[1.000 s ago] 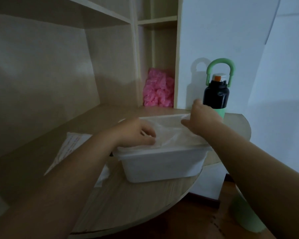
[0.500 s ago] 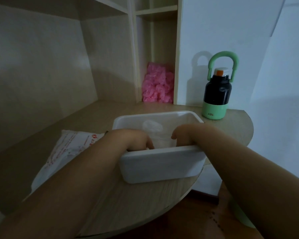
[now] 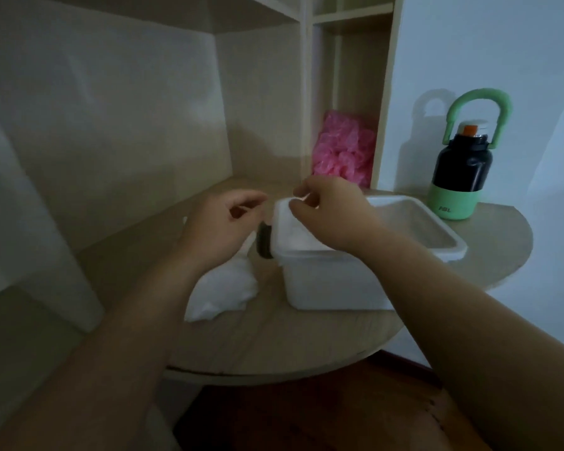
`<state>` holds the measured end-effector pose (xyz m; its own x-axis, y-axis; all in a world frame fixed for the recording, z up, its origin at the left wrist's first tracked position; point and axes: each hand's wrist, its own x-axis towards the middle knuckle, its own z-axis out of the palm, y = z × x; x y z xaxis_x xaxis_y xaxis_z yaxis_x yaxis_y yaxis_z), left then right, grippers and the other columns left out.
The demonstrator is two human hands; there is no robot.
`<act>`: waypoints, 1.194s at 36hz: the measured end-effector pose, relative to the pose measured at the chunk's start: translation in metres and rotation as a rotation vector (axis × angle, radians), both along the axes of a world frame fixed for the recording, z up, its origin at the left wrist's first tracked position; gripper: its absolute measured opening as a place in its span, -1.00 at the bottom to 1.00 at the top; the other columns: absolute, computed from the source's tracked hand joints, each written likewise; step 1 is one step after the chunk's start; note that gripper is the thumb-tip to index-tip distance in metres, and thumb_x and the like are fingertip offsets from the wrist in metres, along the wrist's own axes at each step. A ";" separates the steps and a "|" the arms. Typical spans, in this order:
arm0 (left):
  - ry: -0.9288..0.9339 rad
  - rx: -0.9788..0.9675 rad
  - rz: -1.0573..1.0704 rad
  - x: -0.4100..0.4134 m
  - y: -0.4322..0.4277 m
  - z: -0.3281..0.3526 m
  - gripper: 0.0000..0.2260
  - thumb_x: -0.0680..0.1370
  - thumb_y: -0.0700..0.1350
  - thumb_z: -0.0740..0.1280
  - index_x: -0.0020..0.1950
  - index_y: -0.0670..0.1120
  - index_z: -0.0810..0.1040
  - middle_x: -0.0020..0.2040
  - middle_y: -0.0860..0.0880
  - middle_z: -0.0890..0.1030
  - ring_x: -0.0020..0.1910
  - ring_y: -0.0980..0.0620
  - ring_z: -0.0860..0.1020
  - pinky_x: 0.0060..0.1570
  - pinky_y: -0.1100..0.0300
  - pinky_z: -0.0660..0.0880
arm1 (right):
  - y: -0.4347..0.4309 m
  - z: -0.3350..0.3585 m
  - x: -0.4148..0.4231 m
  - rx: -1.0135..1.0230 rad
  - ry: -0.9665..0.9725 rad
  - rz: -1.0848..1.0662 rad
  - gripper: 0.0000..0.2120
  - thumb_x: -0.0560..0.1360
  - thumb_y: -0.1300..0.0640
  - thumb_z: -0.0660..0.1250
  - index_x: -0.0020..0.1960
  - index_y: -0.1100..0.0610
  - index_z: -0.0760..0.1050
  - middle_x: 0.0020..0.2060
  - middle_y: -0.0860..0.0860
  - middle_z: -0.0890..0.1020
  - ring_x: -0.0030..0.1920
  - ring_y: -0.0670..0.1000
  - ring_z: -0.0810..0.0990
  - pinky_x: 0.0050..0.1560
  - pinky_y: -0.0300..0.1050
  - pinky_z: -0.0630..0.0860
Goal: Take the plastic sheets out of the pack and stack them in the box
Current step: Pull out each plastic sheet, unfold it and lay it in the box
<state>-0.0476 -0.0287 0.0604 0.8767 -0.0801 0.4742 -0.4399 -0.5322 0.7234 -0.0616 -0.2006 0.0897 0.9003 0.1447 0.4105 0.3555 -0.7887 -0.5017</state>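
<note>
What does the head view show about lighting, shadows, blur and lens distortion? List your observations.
Head view: dim, flat light; the bottle casts a soft shadow leftward on the wall. Head view: the wide lens tilts the shelf upright and stretches the forearms; the right hand pinching the plastic sheet looks slightly blurred.

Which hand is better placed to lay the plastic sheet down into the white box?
Right: the right hand pinches the plastic sheet over the white box; the left hand is outside it, above the pack.
</note>
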 end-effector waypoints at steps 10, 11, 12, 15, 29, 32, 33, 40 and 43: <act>0.098 0.263 0.184 -0.039 0.069 -0.091 -0.73 0.57 -0.16 0.30 0.28 -0.05 0.55 0.23 0.01 0.56 0.18 0.09 0.50 0.16 0.23 0.37 | 0.092 -0.074 -0.026 0.090 0.170 0.190 -0.68 0.59 0.19 0.17 0.33 0.06 0.43 0.23 0.03 0.55 0.18 -0.04 0.53 0.10 -0.28 0.40; 0.115 0.312 0.178 -0.041 0.068 -0.098 -0.71 0.58 -0.15 0.29 0.30 -0.06 0.53 0.28 0.00 0.54 0.25 0.06 0.46 0.21 0.22 0.33 | 0.092 -0.085 -0.023 0.104 0.241 0.182 -0.65 0.60 0.21 0.16 0.37 0.06 0.39 0.30 0.03 0.50 0.26 -0.03 0.48 0.17 -0.25 0.38; 0.132 0.349 0.171 -0.041 0.065 -0.102 -0.69 0.59 -0.13 0.28 0.33 -0.06 0.50 0.32 -0.01 0.51 0.29 0.05 0.43 0.24 0.23 0.29 | 0.091 -0.095 -0.019 0.115 0.301 0.170 -0.62 0.60 0.22 0.15 0.40 0.06 0.35 0.35 0.02 0.45 0.32 -0.02 0.43 0.24 -0.22 0.36; 0.149 0.392 0.198 -0.038 0.062 -0.114 -0.64 0.60 -0.05 0.26 0.39 -0.07 0.44 0.36 -0.04 0.48 0.32 0.03 0.41 0.28 0.22 0.27 | 0.088 -0.116 -0.011 0.096 0.385 0.166 -0.56 0.60 0.22 0.14 0.46 0.05 0.25 0.42 0.03 0.35 0.40 0.01 0.32 0.35 -0.13 0.28; -0.044 0.207 0.278 -0.023 0.071 -0.134 -0.87 0.51 -0.13 0.41 0.01 -0.10 0.70 -0.12 0.04 0.51 -0.19 0.16 0.45 -0.18 0.45 0.34 | 0.084 -0.150 0.005 0.147 0.230 0.172 -0.45 0.54 0.12 0.25 0.49 0.00 0.17 0.40 0.01 0.34 0.24 -0.03 0.44 0.23 -0.18 0.38; -0.064 0.090 0.296 -0.027 0.071 -0.133 -0.89 0.49 -0.15 0.43 -0.01 -0.11 0.70 -0.10 0.06 0.51 -0.19 0.31 0.46 -0.15 0.57 0.31 | 0.082 -0.150 0.004 0.147 0.148 0.204 -0.43 0.53 0.12 0.28 0.49 0.03 0.16 0.42 -0.01 0.28 0.30 -0.13 0.32 0.21 -0.31 0.23; -0.068 0.061 0.300 -0.027 0.071 -0.134 -0.89 0.49 -0.15 0.43 -0.02 -0.10 0.70 -0.10 0.12 0.50 -0.17 0.35 0.47 -0.13 0.59 0.31 | 0.082 -0.151 0.004 0.142 0.132 0.212 -0.42 0.53 0.12 0.28 0.49 0.04 0.16 0.43 -0.01 0.27 0.28 -0.18 0.28 0.20 -0.33 0.20; -0.096 -0.082 0.304 -0.030 0.076 -0.133 -0.83 0.44 -0.24 0.45 -0.16 0.04 0.61 -0.11 0.20 0.54 -0.09 0.36 0.50 -0.11 0.53 0.36 | 0.082 -0.151 0.003 0.050 0.110 0.220 -0.43 0.51 0.07 0.29 0.48 0.07 0.22 0.45 0.04 0.26 0.43 0.01 0.22 0.42 -0.05 0.23; -0.139 -0.032 0.363 -0.029 0.074 -0.136 -0.90 0.42 -0.15 0.44 -0.18 0.05 0.58 -0.14 0.14 0.54 -0.09 0.26 0.50 -0.04 0.41 0.38 | 0.082 -0.151 0.002 -0.011 0.121 0.210 -0.46 0.53 0.03 0.27 0.47 0.08 0.24 0.47 0.04 0.23 0.44 0.02 0.20 0.42 -0.06 0.22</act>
<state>-0.0762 0.0456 -0.0755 0.7726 0.2399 0.5878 -0.3221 -0.6497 0.6886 -0.0595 -0.1184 -0.0616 0.8927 0.3374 0.2987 0.4497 -0.7096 -0.5424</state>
